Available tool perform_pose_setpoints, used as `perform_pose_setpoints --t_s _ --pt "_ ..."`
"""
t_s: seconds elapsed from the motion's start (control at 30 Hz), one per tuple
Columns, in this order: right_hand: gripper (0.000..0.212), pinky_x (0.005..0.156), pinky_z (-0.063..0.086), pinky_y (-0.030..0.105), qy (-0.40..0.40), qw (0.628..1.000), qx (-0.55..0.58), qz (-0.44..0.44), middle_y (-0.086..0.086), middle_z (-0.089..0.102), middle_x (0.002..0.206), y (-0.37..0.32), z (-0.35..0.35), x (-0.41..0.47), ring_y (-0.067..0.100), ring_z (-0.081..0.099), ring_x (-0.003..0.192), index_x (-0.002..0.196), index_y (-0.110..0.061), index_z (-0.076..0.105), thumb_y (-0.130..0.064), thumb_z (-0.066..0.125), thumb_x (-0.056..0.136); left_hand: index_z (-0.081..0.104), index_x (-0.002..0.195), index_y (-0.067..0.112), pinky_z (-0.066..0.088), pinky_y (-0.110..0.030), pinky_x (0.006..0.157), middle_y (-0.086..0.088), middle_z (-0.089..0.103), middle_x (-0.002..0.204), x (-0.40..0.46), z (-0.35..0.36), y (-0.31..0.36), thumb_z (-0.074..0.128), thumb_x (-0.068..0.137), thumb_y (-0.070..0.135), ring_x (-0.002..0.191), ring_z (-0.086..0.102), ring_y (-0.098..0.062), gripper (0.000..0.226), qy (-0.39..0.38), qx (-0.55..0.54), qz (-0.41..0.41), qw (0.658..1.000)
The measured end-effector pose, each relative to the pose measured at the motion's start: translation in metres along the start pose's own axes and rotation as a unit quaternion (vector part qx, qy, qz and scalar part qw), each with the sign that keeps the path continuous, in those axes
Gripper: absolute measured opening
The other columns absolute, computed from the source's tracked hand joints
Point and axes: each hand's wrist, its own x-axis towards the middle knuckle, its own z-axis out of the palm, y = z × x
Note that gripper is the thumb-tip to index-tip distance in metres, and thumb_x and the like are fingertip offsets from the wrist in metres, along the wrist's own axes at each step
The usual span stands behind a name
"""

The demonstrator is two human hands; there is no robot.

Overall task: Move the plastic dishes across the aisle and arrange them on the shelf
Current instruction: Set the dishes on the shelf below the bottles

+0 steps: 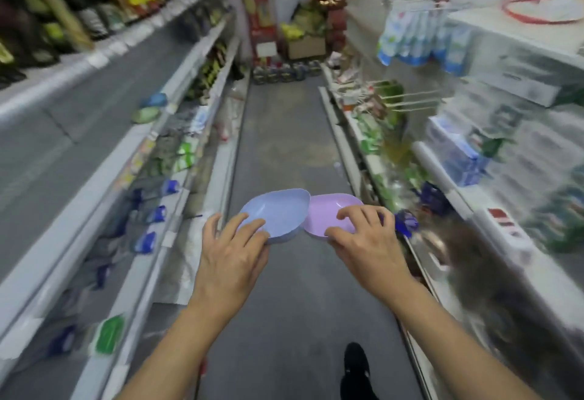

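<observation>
Midway down the aisle, your left hand pinches the near rim of a blue dish, while your right hand grips a lilac dish, fingers curled over its edge. Both dishes ride in the air above the floor, rims touching. They look light, stiff and slick, so the rim is probably your safest hold. Left shelves carry two similar dishes; right shelves are crowded, with pegs jutting toward the aisle. Blur hides finer detail.
</observation>
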Motion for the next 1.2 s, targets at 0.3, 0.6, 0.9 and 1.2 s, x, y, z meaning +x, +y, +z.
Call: perform_pose_setpoints --t_s 0.3,0.6,0.9,1.2 --pt "0.015 0.092 0.038 0.049 -0.045 0.983 0.127 -0.121 0.005 0.062 0.114 0.019 0.173 0.222 0.032 0.057 0.101 0.087 -0.027 0.068 -0.018 0.079 0.081 0.071 0.087 0.02 0.035 -0.056 0.104 0.004 0.072 0.109 0.072 0.067 -0.152 0.058 0.092 0.022 0.111 0.066 -0.029 0.014 -0.063 0.137 -0.175 0.973" --pt "0.01 0.092 0.04 0.05 -0.044 0.947 0.19 -0.256 0.006 0.061 0.115 -0.037 0.324 0.416 0.032 0.058 0.102 0.093 -0.029 0.07 -0.024 0.076 0.086 0.072 0.094 0.021 0.036 -0.057 0.104 0.004 0.071 0.113 0.099 0.147 -0.31 0.061 0.092 0.023 0.116 0.063 -0.029 0.011 -0.075 0.197 -0.301 0.93" --pt "0.013 0.092 0.039 0.051 -0.065 0.953 0.169 -0.242 0.006 0.062 0.114 -0.035 0.47 0.586 0.034 0.059 0.1 0.092 -0.029 0.072 -0.023 0.079 0.084 0.072 0.086 0.024 0.035 -0.056 0.105 0.004 0.071 0.112 0.187 0.271 -0.503 0.058 0.089 0.022 0.113 0.063 -0.027 0.014 -0.094 0.174 -0.323 0.926" --pt "0.018 0.09 0.037 0.049 -0.085 0.938 0.199 -0.271 0.008 0.061 0.114 -0.024 0.628 0.727 0.035 0.057 0.101 0.093 -0.026 0.072 -0.02 0.083 0.08 0.073 0.085 0.024 0.035 -0.058 0.106 0.004 0.072 0.112 0.235 0.377 -0.632 0.055 0.089 0.022 0.114 0.063 -0.027 0.019 -0.139 0.228 -0.388 0.882"
